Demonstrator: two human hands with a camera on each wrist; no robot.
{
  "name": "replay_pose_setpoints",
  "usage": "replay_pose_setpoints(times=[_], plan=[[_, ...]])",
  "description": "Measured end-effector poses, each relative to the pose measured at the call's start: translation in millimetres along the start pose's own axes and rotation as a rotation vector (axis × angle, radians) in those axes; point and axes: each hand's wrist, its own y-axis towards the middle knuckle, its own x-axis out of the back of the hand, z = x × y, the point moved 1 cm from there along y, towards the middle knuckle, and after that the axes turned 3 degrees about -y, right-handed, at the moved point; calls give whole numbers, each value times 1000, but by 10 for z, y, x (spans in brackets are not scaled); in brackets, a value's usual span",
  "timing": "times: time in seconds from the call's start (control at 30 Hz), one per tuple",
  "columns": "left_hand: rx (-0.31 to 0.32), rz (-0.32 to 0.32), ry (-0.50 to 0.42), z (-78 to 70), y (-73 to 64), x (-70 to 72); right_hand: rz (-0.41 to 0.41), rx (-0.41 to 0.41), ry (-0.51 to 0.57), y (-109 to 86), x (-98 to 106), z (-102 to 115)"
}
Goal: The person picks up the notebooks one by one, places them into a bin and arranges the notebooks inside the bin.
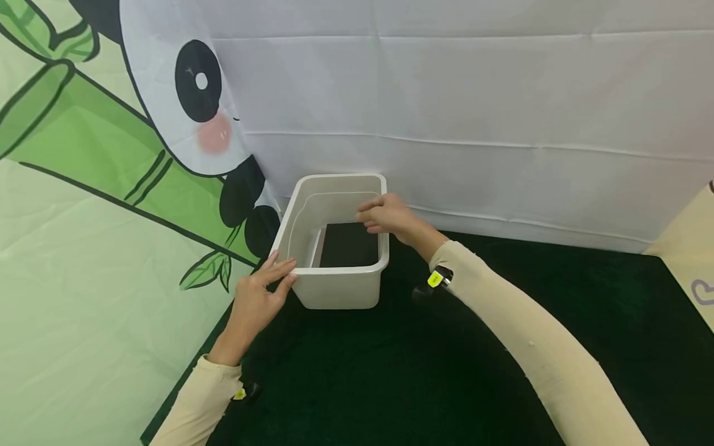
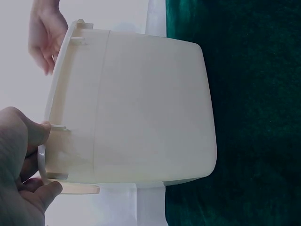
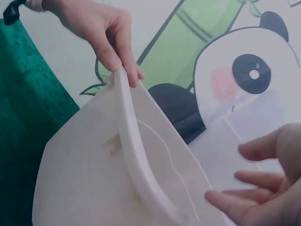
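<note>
A white plastic bin (image 1: 337, 289) stands on the dark green cloth, close to the wall. At its near left corner my left hand (image 1: 259, 301) pinches the rim, thumb outside and fingers over the edge, as the left wrist view shows too. My right hand (image 1: 390, 217) hovers over the bin's right rim, its fingers relaxed and slightly bent, with nothing between them. Inside the bin lies a flat black rectangular thing (image 1: 350, 245) with a pale brownish edge along its left side. From both wrist views the bin's inside floor is hidden.
Dark green cloth (image 1: 357, 378) covers the table surface. Behind the bin hangs a creased white sheet (image 1: 474, 93). To the left is a wall cover with a panda and bamboo print (image 1: 106, 130). Each sleeve carries a small black wrist device (image 1: 440, 276).
</note>
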Motion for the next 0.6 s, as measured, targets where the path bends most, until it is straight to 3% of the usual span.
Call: replay_pose_setpoints(times=[0.27, 0.43, 0.6], plan=[[1, 7, -6, 20, 46, -5, 32, 179, 122, -428, 379, -202], [63, -8, -13, 5, 34, 39, 63, 275, 132, -652, 572, -360], [100, -28, 84, -80, 83, 54, 25, 306, 88, -836, 745, -506]])
